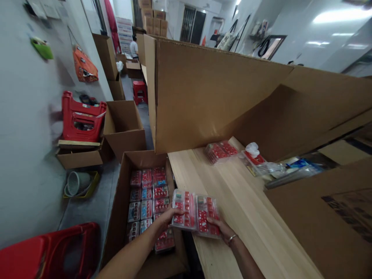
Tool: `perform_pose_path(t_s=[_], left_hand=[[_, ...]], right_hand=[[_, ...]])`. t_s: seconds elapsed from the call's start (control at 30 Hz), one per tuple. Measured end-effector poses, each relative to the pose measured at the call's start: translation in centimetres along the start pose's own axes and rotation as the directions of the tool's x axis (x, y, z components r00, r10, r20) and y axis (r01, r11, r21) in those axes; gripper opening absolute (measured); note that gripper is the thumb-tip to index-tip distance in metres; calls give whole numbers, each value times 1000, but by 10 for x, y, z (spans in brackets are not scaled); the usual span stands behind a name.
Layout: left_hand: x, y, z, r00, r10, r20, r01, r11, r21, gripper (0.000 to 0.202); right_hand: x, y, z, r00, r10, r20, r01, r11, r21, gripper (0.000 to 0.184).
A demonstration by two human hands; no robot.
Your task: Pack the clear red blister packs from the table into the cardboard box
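Observation:
My left hand (167,216) grips a clear plastic blister pack with red contents (183,203) by its left side, thumb on top. A second blister pack of the same kind (207,211) is held by my right hand (223,228), which wears a bracelet at the wrist. Both packs are side by side over the table's left edge, and each may be a small stack. Left of them stands an open cardboard box (116,217) holding rows of similar packs (147,207), some red, some blue or grey. My forearm covers part of that box.
More red packs (219,151) lie at the back of the wooden table (247,217), near a red tray with plastic wrap (255,157). A tall cardboard panel (209,93) borders the table. Red stools (83,120) and another open box (123,128) stand left. A person (134,48) is far back.

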State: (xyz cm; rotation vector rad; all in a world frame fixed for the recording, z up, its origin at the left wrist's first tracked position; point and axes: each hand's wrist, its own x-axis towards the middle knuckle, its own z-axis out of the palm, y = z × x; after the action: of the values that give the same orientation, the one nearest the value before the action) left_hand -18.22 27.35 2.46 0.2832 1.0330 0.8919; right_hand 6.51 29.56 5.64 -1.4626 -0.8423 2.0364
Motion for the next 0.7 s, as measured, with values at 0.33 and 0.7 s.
perform_pose_path(t_s=[0.33,0.7], left_hand=[[1,-1,2,999,45,-24,-46,999,-26,57],[4,-7,-4,998,54,-32,-54,998,-12,61]], right_hand=[[2,3,-4,1000,14,-5,-14,1000,-16,69],[1,2,-3,999,-8,32,8,1000,-18,66]])
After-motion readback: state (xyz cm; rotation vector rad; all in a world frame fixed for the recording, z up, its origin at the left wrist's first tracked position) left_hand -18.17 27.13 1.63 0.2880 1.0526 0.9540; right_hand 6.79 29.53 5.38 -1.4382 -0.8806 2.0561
